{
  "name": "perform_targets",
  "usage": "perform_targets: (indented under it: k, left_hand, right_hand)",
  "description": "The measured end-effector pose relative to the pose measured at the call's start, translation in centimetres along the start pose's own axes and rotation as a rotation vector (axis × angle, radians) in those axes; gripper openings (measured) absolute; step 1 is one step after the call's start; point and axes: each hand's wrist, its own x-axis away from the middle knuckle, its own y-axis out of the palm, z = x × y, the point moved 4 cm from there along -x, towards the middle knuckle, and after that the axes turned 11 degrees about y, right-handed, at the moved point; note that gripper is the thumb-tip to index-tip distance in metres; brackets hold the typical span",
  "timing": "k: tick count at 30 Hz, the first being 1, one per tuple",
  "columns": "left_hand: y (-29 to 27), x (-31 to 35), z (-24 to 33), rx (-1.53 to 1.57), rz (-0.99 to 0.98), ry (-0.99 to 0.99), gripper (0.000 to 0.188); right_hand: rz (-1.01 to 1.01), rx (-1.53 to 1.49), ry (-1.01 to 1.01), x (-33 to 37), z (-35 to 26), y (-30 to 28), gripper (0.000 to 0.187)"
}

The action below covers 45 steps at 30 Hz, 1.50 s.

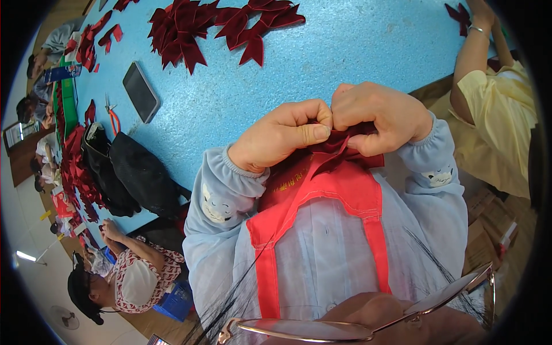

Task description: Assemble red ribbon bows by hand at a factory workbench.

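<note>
In front of my chest, just off the near edge of the table, I hold a dark red velvet ribbon bow (pixel 334 145). My left hand (pixel 286 131) is closed, pinching the ribbon between thumb and curled forefinger. My right hand (pixel 380 115) is closed on the same ribbon from the other side, its knuckles almost touching the left fingers. The middle of the bow is partly hidden by my fingers. Behind and below it lies my red apron (pixel 351 187), whose colour is close to the ribbon's.
On the blue table (pixel 230 86) lie a pile of dark red bows (pixel 181 31), a phone (pixel 141 92), red-handled pliers (pixel 114 119) and a black bag (pixel 141 172). One co-worker (pixel 135 273) sits at the left; another in yellow (pixel 489 103) is at the right.
</note>
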Motion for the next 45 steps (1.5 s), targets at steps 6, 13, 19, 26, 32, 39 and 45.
perform_targets:
  k: [6,13,19,26,32,39,45]
  left_hand:
    - [-0.2,-0.4,0.1,0.208,-0.008,0.040,0.015]
    - [-3.1,-0.8,-0.9,-0.044,0.609,0.085,0.020]
    - [-3.5,-1.2,-1.8,-0.407,0.579,0.258,0.015]
    - [-2.2,-1.3,-1.1,-0.719,0.688,0.472,0.014]
    - [-1.3,-1.0,-0.2,-0.950,0.771,0.661,0.013]
    - [-0.2,-0.7,0.5,-1.062,0.795,0.762,0.013]
    - [0.0,-0.6,0.6,-1.006,0.822,0.836,0.014]
  right_hand:
    - [0.062,0.016,-0.014,-0.1,0.0,-0.5,0.010]
    - [0.379,0.019,0.347,-1.0,2.6,-0.9,0.017]
    - [0.653,-0.162,0.285,-1.2,4.2,-1.0,0.014]
    - [0.623,-0.090,0.311,-1.4,4.1,-0.9,0.007]
    - [0.606,-0.383,0.287,-1.4,4.3,-0.6,0.008]
    - [0.577,-0.437,0.229,-1.0,4.7,-0.3,0.016]
    - [0.533,-0.540,0.209,-1.0,5.3,0.1,0.022]
